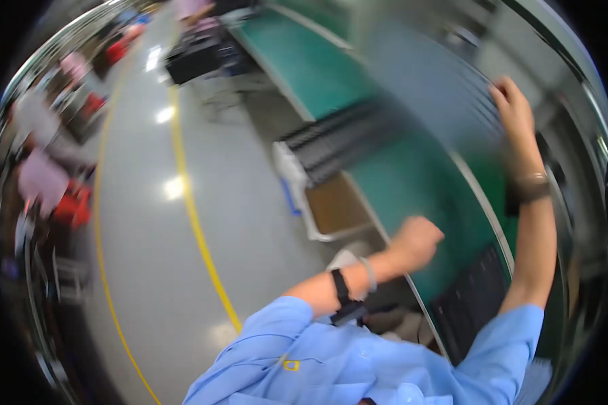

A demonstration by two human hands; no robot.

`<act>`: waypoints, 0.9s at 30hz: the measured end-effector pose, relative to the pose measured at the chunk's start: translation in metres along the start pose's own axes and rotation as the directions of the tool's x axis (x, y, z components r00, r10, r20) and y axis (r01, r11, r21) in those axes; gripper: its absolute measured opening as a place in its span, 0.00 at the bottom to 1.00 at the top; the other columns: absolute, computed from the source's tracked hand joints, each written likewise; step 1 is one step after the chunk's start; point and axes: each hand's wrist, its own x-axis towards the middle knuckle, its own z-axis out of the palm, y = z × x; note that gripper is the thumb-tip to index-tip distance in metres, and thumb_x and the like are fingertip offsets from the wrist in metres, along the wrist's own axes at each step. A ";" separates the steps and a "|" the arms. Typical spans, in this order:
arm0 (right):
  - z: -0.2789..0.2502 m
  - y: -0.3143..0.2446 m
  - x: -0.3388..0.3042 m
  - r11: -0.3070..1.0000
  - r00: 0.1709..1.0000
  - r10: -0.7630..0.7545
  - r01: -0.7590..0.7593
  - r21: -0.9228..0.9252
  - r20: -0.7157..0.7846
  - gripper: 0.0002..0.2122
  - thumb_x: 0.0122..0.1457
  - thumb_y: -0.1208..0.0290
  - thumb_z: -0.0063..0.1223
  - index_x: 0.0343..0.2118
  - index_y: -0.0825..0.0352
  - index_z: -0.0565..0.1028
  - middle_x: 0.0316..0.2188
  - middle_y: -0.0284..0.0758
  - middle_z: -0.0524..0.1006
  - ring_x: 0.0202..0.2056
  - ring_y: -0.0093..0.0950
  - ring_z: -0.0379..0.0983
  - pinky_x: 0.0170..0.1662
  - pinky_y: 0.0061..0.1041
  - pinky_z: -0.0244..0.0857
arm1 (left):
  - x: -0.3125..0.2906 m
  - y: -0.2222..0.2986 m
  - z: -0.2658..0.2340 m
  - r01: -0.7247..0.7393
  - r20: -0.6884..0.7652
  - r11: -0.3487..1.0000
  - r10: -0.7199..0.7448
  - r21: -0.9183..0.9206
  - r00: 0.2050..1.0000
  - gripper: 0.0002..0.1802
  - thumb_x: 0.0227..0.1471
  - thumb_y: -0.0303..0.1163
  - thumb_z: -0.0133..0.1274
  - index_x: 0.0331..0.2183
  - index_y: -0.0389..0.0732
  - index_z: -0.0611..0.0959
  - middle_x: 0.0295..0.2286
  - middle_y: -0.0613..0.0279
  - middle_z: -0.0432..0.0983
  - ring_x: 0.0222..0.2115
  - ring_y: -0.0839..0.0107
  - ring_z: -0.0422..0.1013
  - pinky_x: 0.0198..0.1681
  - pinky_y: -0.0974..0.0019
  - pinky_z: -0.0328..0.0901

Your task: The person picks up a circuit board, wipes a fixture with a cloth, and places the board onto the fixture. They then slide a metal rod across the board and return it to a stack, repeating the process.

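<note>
At the upper right my right hand [513,108], raised above the bench, grips the edge of a blurred grey-blue panel [429,77]. My left hand [417,243] is closed over the near part of the green bench top [412,179]; anything inside its curled fingers is hidden. Farther off, beyond that hand, a black slotted tray [338,138] lies partly across the bench edge. Motion smears the tray's right end and the panel.
A white-rimmed bin [324,236] with a brown inside stands against the bench's left side. Close to my body lies a black tray [469,297]. A walkway with yellow lines [196,223] runs along the left. People in pink [42,177] sit beyond it, near red stools [74,204].
</note>
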 end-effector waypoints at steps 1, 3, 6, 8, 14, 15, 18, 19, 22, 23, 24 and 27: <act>-0.026 -0.006 -0.016 0.999 0.999 0.006 -0.004 0.052 -0.032 0.09 0.54 0.65 0.48 0.31 0.66 0.70 0.22 0.36 0.71 0.26 0.26 0.67 0.31 0.24 0.61 | 0.003 0.008 -0.009 -0.023 -0.020 1.000 0.023 -0.007 1.000 0.13 0.30 0.19 0.48 0.27 0.38 0.76 0.26 0.55 0.70 0.31 0.56 0.67 0.38 0.56 0.62; -0.067 -0.018 -0.058 0.983 0.997 0.012 0.002 0.184 -0.072 0.08 0.53 0.68 0.50 0.31 0.68 0.70 0.22 0.31 0.70 0.25 0.21 0.64 0.30 0.21 0.60 | -0.011 0.004 -0.005 0.027 -0.040 0.999 -0.026 0.033 0.999 0.17 0.31 0.17 0.46 0.31 0.37 0.75 0.29 0.53 0.70 0.34 0.55 0.67 0.40 0.57 0.62; -0.146 -0.034 -0.139 0.965 0.979 0.204 -0.202 0.168 0.004 0.07 0.53 0.70 0.51 0.30 0.68 0.70 0.22 0.27 0.69 0.26 0.17 0.62 0.30 0.18 0.59 | -0.009 0.001 -0.005 0.234 -0.108 0.926 -0.276 -0.297 0.955 0.17 0.43 0.17 0.43 0.39 0.38 0.71 0.39 0.57 0.67 0.40 0.66 0.65 0.47 0.66 0.60; -0.199 -0.027 -0.195 0.951 0.956 0.293 -0.293 0.096 0.009 0.07 0.53 0.70 0.51 0.30 0.68 0.70 0.22 0.26 0.68 0.26 0.16 0.62 0.30 0.18 0.59 | 0.007 0.006 -0.011 0.381 -0.047 0.778 -0.464 -0.499 0.885 0.21 0.47 0.19 0.42 0.46 0.36 0.65 0.42 0.59 0.65 0.43 0.68 0.63 0.50 0.65 0.57; -0.270 -0.026 -0.360 0.889 0.890 0.448 -0.454 0.060 0.090 0.06 0.53 0.72 0.51 0.29 0.68 0.69 0.21 0.25 0.66 0.26 0.15 0.62 0.30 0.15 0.59 | 0.048 0.077 0.003 0.363 0.273 0.488 -0.247 -0.794 0.930 0.28 0.47 0.23 0.48 0.51 0.36 0.61 0.45 0.55 0.64 0.45 0.66 0.62 0.50 0.64 0.58; -0.276 -0.025 -0.380 0.874 0.874 0.479 -0.484 0.050 0.077 0.06 0.53 0.72 0.51 0.29 0.68 0.69 0.21 0.25 0.66 0.26 0.15 0.62 0.30 0.15 0.59 | 0.051 0.089 0.012 0.408 0.382 0.469 -0.155 -0.783 0.911 0.28 0.47 0.24 0.49 0.51 0.36 0.61 0.45 0.56 0.64 0.45 0.67 0.63 0.49 0.65 0.58; -0.279 -0.021 -0.433 0.827 0.832 0.555 -0.553 0.105 0.014 0.06 0.53 0.71 0.51 0.28 0.68 0.69 0.21 0.27 0.68 0.25 0.16 0.62 0.30 0.16 0.59 | 0.045 0.100 0.042 0.518 0.557 0.458 -0.058 -0.723 0.828 0.28 0.47 0.25 0.51 0.51 0.36 0.63 0.45 0.57 0.65 0.45 0.69 0.63 0.48 0.66 0.59; -0.279 -0.020 -0.444 0.824 0.830 0.558 -0.556 0.108 0.008 0.06 0.53 0.71 0.51 0.28 0.68 0.69 0.21 0.27 0.68 0.25 0.16 0.62 0.30 0.16 0.59 | 0.040 0.098 0.051 0.568 0.609 0.468 -0.077 -0.676 0.789 0.28 0.46 0.25 0.53 0.50 0.36 0.64 0.44 0.58 0.66 0.44 0.71 0.63 0.47 0.67 0.59; -0.275 -0.021 -0.470 0.749 0.738 0.659 -0.661 -0.044 0.143 0.10 0.53 0.67 0.50 0.32 0.69 0.72 0.29 0.32 0.72 0.32 0.24 0.68 0.36 0.23 0.62 | 0.021 0.100 0.066 0.630 0.674 0.498 -0.116 -0.596 0.729 0.26 0.45 0.25 0.54 0.48 0.36 0.67 0.43 0.60 0.68 0.43 0.74 0.64 0.46 0.69 0.60; -0.271 -0.020 -0.476 0.745 0.734 0.664 -0.665 -0.042 0.142 0.10 0.53 0.67 0.50 0.32 0.69 0.72 0.29 0.32 0.72 0.32 0.24 0.68 0.36 0.23 0.62 | 0.013 0.102 0.068 0.647 0.691 0.512 -0.134 -0.566 0.711 0.24 0.45 0.25 0.55 0.46 0.36 0.69 0.41 0.61 0.69 0.41 0.75 0.65 0.46 0.70 0.60; -0.264 -0.019 -0.480 0.734 0.729 0.674 -0.679 0.008 0.119 0.10 0.53 0.67 0.51 0.32 0.68 0.72 0.29 0.32 0.72 0.32 0.23 0.68 0.36 0.22 0.62 | 0.008 0.105 0.069 0.661 0.707 0.527 -0.151 -0.534 0.691 0.23 0.45 0.25 0.56 0.45 0.36 0.71 0.40 0.62 0.71 0.40 0.76 0.66 0.45 0.71 0.60; -0.252 -0.013 -0.493 0.710 0.719 0.691 -0.694 0.116 0.073 0.09 0.52 0.68 0.52 0.32 0.68 0.73 0.29 0.31 0.72 0.32 0.22 0.68 0.36 0.22 0.63 | 0.005 0.110 0.067 0.662 0.714 0.539 -0.151 -0.521 0.684 0.19 0.45 0.24 0.55 0.42 0.36 0.73 0.37 0.64 0.72 0.38 0.78 0.67 0.44 0.72 0.60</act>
